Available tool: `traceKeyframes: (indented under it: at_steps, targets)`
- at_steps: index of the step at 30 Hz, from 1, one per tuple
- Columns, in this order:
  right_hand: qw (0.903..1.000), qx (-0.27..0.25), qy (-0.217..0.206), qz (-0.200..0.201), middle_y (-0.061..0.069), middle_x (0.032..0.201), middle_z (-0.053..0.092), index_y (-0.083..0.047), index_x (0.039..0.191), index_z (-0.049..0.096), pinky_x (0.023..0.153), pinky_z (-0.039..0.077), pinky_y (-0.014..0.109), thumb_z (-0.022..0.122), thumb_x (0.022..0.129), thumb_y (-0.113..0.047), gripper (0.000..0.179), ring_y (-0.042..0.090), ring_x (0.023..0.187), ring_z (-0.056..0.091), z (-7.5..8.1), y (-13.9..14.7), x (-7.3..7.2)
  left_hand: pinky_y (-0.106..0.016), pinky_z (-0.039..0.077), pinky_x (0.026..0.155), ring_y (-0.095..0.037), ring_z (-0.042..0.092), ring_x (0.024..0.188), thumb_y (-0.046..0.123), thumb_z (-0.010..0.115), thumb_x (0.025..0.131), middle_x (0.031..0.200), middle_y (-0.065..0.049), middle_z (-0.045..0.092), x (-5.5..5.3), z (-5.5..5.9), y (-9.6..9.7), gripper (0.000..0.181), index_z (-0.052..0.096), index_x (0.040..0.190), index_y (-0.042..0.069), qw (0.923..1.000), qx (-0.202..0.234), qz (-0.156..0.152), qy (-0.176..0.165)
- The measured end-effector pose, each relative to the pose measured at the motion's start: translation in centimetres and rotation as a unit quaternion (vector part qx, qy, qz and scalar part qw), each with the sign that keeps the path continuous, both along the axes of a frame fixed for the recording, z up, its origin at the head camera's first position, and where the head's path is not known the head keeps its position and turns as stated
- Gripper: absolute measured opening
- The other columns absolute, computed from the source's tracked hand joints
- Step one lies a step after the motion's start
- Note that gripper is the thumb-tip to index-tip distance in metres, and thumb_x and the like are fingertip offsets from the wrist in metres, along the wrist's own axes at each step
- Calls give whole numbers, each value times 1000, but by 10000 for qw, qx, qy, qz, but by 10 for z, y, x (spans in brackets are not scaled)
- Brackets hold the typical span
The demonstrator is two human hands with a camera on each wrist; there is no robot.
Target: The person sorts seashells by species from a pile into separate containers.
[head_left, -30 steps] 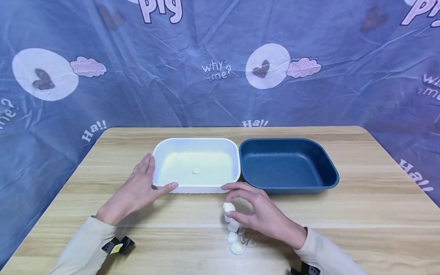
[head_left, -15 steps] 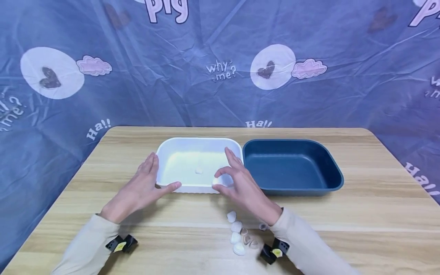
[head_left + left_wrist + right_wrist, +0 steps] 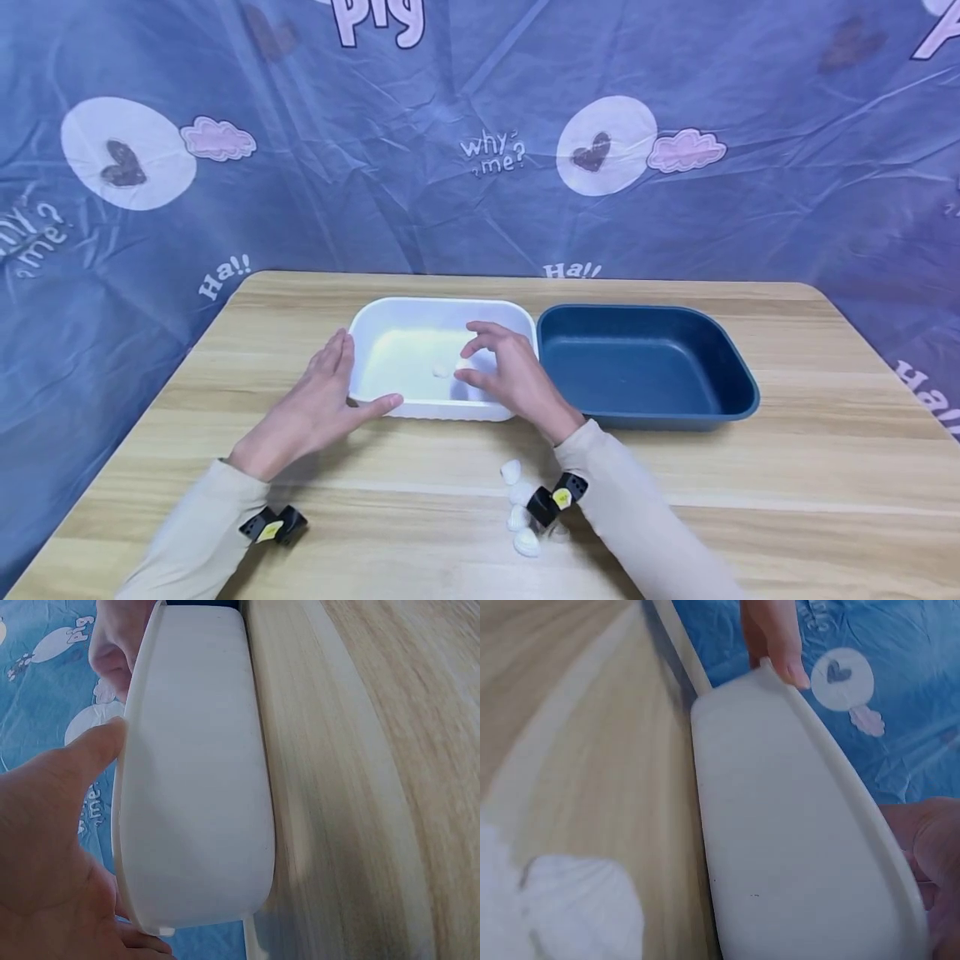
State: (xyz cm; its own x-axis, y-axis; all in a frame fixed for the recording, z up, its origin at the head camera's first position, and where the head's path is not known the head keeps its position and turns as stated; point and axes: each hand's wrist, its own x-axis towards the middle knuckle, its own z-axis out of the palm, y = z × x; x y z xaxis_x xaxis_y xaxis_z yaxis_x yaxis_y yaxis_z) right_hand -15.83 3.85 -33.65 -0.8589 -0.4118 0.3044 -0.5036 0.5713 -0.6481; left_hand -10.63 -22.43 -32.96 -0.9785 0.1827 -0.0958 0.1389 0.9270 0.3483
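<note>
My left hand [image 3: 311, 408] rests against the white bin [image 3: 427, 411], fingers straight along its left side and thumb on the front rim. In the left wrist view the thumb [image 3: 97, 746] touches the bin's edge. My right hand [image 3: 513, 375] is over the right part of the same bin, thumb and index finger bent toward each other with a small white seashell [image 3: 460, 364] between their tips. Another white shell [image 3: 440, 372] lies on the bin floor. Below my right wrist, several white ribbed shells [image 3: 527, 543] lie in a column on the table.
A dark blue bin [image 3: 637, 375] stands right beside the white one. Brownish shells [image 3: 558, 532] are partly hidden by the right wrist camera [image 3: 557, 500]. The wooden table [image 3: 405, 517] ends at a blue printed cloth [image 3: 450, 225] behind.
My right hand picked a white shell from the top of the column and carried it up and leftward over the white bin. The left hand keeps its place on the bin.
</note>
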Motion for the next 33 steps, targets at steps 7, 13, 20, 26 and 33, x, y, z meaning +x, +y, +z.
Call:
traceKeyframes:
  at_steps: [7,13,20,26,33]
  targets:
    - [9982,285,-276,-457,10,130,61,-4,89,74,104,42,39,81,78,-17,18,30,124,52,-1,-10,-11,-57,12,115,-48,3,143,81,41,82,158,-26,-6,-1,0,0,121,0,149,-11,10000,-34,-13,-6]
    - [9970,432,-346,-550,12,134,57,0,99,73,108,38,40,80,80,-13,24,32,128,48,2,-10,-11,-57,11,116,-47,2,143,81,41,82,158,-26,-7,-1,-2,0,121,1,149,-11,10000,-53,-28,-47]
    - [9977,-165,488,-442,12,126,62,-1,102,73,104,40,47,76,83,-8,20,30,121,54,18,6,3,-56,9,116,-47,0,143,80,41,82,157,-26,-8,-3,-3,-2,120,-2,149,-11,10000,-92,-18,-21]
    - [9949,-464,881,180,9,122,64,-4,100,73,98,45,45,77,81,-7,20,28,115,59,26,26,24,-56,9,116,-47,0,143,80,41,83,157,-27,-9,-3,-2,-2,120,-2,148,-11,9999,-105,-53,-49]
    - [9901,-617,848,929,4,117,67,-9,99,73,98,47,37,81,77,-7,24,19,113,60,29,46,47,-57,9,115,-48,0,143,81,40,82,157,-24,-12,-2,0,-2,120,-3,149,-10,9999,-87,-48,-107]
